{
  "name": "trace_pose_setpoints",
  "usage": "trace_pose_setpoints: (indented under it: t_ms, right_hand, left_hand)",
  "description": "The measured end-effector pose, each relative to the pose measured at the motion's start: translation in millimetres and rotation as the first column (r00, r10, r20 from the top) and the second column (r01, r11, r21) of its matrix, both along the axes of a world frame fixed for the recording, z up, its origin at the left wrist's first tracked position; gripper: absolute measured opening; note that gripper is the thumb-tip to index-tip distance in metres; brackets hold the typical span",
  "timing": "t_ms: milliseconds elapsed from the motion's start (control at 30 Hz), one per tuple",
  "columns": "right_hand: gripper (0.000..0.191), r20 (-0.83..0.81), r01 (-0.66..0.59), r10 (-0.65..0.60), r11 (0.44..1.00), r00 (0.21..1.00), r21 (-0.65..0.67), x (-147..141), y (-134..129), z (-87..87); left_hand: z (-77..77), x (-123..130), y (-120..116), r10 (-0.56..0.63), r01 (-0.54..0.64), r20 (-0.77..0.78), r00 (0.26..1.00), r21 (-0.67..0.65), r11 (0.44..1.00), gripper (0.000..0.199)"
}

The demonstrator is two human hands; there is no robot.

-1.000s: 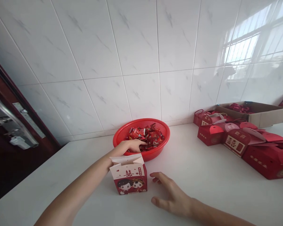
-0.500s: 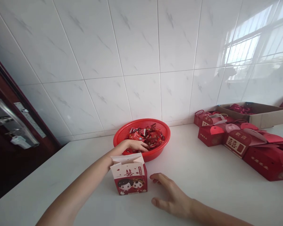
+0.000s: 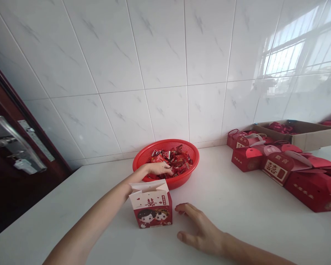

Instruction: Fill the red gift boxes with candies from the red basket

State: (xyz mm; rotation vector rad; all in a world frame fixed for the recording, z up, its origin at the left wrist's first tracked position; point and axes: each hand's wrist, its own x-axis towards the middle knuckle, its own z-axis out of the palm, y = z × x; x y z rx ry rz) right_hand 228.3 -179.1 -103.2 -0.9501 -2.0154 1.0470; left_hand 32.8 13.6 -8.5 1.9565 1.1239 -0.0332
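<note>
Head view: the left hand (image 3: pixel 159 169) dips into a red basket (image 3: pixel 193 151), fingers curled down among red wrapped sweets (image 3: pixel 182 159); whether they pinch one, I cannot tell. The right hand (image 3: pixel 200 230) has thumb and fingers spread, just beside the small box (image 3: pixel 154 214), at its 3 to 4 o'clock. That box stands upright, red below and white above, two cartoon heads printed on it, top flaps raised. Toward 1 o'clock it partly hides the basket's near rim. Farther out, between 2 and 3 o'clock, gift boxes (image 3: pixel 277 168) cluster near a cardboard carton (image 3: pixel 314 138).
</note>
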Motion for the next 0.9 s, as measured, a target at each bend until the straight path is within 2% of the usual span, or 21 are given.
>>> trace_pose_setpoints:
  t_ms: [167, 400, 500, 633, 700, 767, 833, 900]
  right_hand:
    - [0.046, 0.000, -0.007, 0.007, 1.000, 1.000, 0.007, 0.4, 1.5, 1.2]
    - [0.038, -0.055, 0.029, -0.025, 0.997, 0.998, 0.077, 1.2, 1.8, -5.0]
    - [0.024, -0.143, 0.150, -0.123, 0.969, 0.982, 0.197, 4.7, 9.4, -0.1]
    - [0.018, -0.334, 0.414, -0.313, 0.861, 0.889, 0.296, 10.2, 42.6, 31.3]
    - [0.021, -0.407, 0.517, -0.394, 0.816, 0.824, 0.256, 9.4, 67.7, 53.3]
    - [0.032, -0.465, 0.566, -0.462, 0.817, 0.756, 0.110, 4.8, 93.7, 73.6]
    - [0.037, -0.517, 0.534, -0.499, 0.840, 0.695, -0.093, -3.4, 116.1, 88.2]
    - [0.034, -0.584, 0.421, -0.485, 0.871, 0.650, -0.254, -13.2, 132.3, 95.9]
  left_hand:
    - [4.0, -1.5, -1.9, 0.105, -0.114, 0.249, 0.963, 0.025, 0.993, 0.039]
    - [7.1, -0.1, -2.3, 0.131, -0.162, 0.456, 0.880, 0.030, 0.986, 0.044]
    - [4.1, -0.4, -0.6, 0.139, -0.156, 0.497, 0.857, -0.007, 0.988, 0.046]
    - [4.7, -1.0, -1.6, 0.144, -0.155, 0.536, 0.832, -0.025, 0.988, 0.044]
    - [7.1, -1.0, -3.9, 0.143, -0.160, 0.548, 0.824, -0.017, 0.987, 0.040]
    - [9.2, -0.7, -6.1, 0.138, -0.158, 0.557, 0.819, -0.012, 0.987, 0.037]
    - [9.6, -0.4, -7.3, 0.132, -0.151, 0.563, 0.816, -0.012, 0.988, 0.037]
    - [8.4, -0.5, -7.3, 0.128, -0.148, 0.563, 0.816, -0.011, 0.989, 0.038]
